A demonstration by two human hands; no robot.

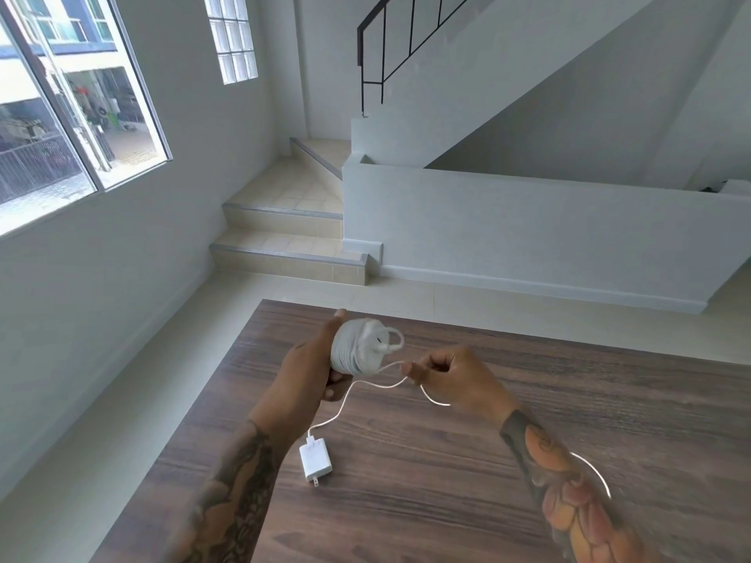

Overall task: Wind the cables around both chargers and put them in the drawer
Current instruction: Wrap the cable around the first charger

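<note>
1. The left hand grips a charger wound in cable, held above the counter near its far edge. The coils look thick and close to finished, so if the thumb eases off they could spring loose and slide off the block.

2. The second charger lies flat on the counter below the left wrist, prongs toward the person, its cable not wound. Which cable runs to it is hard to tell (a white line leads up from it toward the hands). If that is the strand being pulled, a tug could drag this charger across the wood or off the near edge.

3. The right hand pinches a loose strand of cable between thumb and curled fingers. The slack trails behind the right forearm, where it could snag on the arm and jerk the winding.

4. No drawer is in view, so both chargers are well short of being put away.
</note>
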